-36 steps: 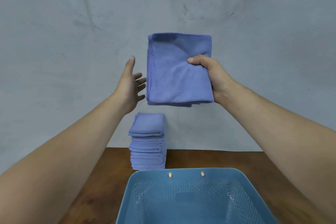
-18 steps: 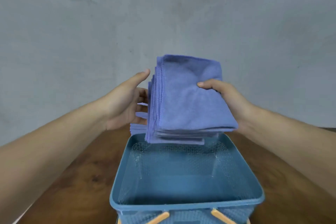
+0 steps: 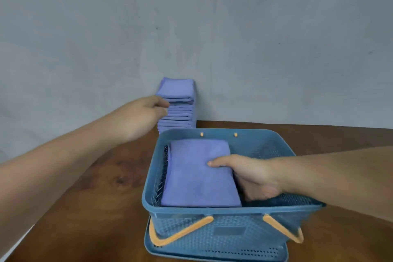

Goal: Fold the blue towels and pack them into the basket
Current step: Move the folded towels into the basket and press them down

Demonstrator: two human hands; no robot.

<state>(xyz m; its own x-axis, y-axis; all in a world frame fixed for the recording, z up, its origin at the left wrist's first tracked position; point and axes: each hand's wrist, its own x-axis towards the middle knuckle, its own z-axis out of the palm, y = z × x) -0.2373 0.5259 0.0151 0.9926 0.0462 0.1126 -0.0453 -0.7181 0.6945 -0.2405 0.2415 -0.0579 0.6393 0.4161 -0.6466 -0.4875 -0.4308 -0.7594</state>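
The right hand (image 3: 253,176) grips a folded bundle of blue towels (image 3: 200,176), soft, napped cloth in a flat rectangle. Its thumb lies along the top and its fingers curl under the bundle's right edge. The bundle lies inside the basket (image 3: 234,211), against the wall farthest from that hand. The basket is blue perforated plastic, a rounded rectangle with thin orange handles (image 3: 180,232) hanging down its near side, and it stands on a matching blue tray (image 3: 212,251). The left hand (image 3: 140,117) reaches to a tall, neat stack of towels (image 3: 180,110), its bent fingertips at the layered edges; whether they pinch a towel cannot be told. Beneath both forearms runs a dark, glossy wooden table (image 3: 85,198). Half a second ago both hands held the bundle above the basket; it has since gone down inside, and the left hand has left it for the stack.
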